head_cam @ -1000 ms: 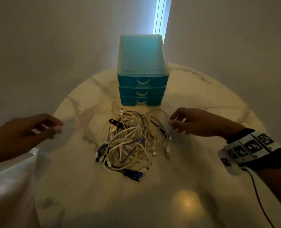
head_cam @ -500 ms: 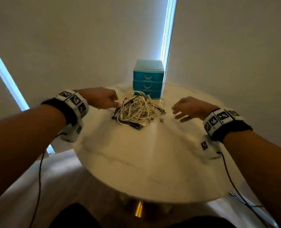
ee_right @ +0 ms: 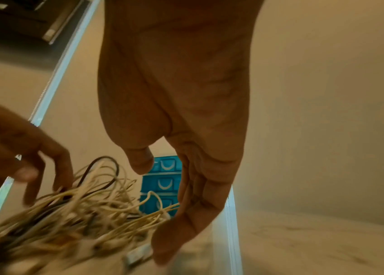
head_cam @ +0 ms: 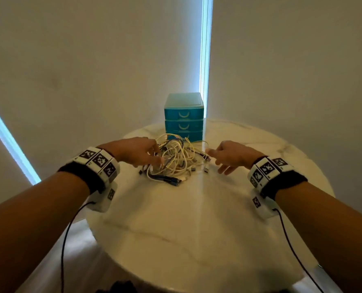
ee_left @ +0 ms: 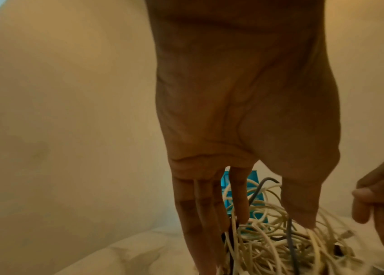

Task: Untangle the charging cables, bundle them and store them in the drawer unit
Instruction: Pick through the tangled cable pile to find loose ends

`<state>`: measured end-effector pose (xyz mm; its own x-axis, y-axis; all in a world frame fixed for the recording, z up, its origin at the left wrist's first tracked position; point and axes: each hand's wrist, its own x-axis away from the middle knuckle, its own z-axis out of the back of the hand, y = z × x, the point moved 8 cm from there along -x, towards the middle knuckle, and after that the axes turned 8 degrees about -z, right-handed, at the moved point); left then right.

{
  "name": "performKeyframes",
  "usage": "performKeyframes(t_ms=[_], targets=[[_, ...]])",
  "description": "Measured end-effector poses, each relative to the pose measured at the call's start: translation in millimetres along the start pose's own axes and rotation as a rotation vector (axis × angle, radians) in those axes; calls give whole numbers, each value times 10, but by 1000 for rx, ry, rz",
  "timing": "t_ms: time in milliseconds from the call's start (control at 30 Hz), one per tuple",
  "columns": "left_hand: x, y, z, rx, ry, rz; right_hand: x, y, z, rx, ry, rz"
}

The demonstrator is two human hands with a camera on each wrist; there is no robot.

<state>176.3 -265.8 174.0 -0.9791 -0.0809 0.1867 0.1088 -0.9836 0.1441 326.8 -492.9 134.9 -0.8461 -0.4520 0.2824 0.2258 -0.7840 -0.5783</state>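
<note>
Desk (head_cam: 197,218): round, pale marble top; carries the drawer unit and the cables.
Drawer unit (head_cam: 183,117): teal, three drawers, all pushed in; stands at the far edge of the desk, just behind the cables.
Charging cables (head_cam: 173,159): one tangled heap, mostly cream-white with a few dark and blue leads, lying on the desk between the two hands.
Left hand (head_cam: 138,152): at the left side of the heap, fingers extended downward and reaching in among the strands; in the left wrist view the fingertips (ee_left: 240,214) touch the loops, with no closed grip visible.
Right hand (head_cam: 232,155): at the heap's right edge, fingers loosely spread and relaxed, holding nothing, beside the outermost plugs.
</note>
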Motion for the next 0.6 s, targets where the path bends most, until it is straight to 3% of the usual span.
performKeyframes(t_ms=[133, 233, 333, 467, 600], targets=[[-583, -41, -19, -118, -66, -44, -500, 98, -5, -34, -95, -40], [-856, -88, 89, -5, -113, -12, -717, 138, 42, -75, -139, -81], [-857, -106, 183, 69, -173, 0, -711, 137, 34, -110, -164, -106], [-801, -274, 318, 109, -92, 90, -713, 104, -58, -104, -130, -64], [-732, -337, 35, 230, -105, 183, -587, 15, -175, -30, -159, 10]])
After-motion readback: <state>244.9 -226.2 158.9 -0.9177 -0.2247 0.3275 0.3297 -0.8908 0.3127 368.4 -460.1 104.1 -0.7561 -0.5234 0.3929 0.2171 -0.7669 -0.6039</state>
